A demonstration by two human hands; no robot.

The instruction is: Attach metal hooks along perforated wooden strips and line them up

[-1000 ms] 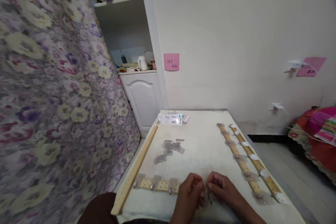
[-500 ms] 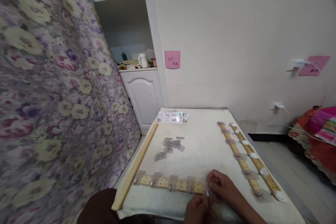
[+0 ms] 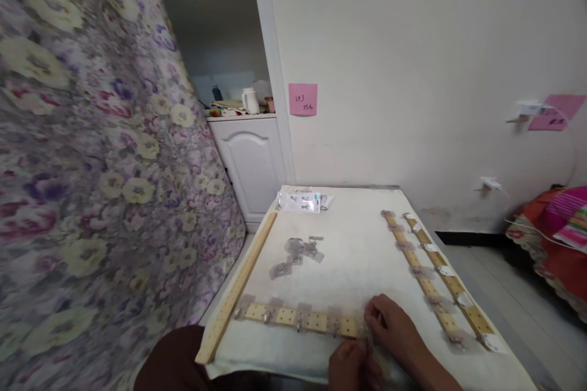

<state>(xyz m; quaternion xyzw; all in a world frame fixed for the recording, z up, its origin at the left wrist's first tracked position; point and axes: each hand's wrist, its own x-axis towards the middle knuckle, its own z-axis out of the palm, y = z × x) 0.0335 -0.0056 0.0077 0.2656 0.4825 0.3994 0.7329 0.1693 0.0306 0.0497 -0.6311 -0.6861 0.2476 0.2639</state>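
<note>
My right hand (image 3: pixel 392 327) rests on the near part of the white table (image 3: pixel 353 256), its fingers pinched at the right end of a perforated wooden strip (image 3: pixel 298 319) that carries small clear bags with metal parts. My left hand (image 3: pixel 352 366) sits just below it at the table's front edge, fingers curled around a small metal piece; that piece is too small to make out. A loose pile of small clear bags (image 3: pixel 298 253) lies further back on the table.
A long wooden strip (image 3: pixel 238 293) runs along the table's left edge. Two more strips with bags (image 3: pixel 431 284) lie at the right. A clear packet (image 3: pixel 300 201) sits at the far edge. Floral fabric (image 3: pixel 92 165) hangs left; a white cabinet (image 3: pixel 250 162) stands behind.
My left hand has dropped from beside the right hand toward the table's front edge, uncovering the strip's right part. My right hand stays at the strip's end.
</note>
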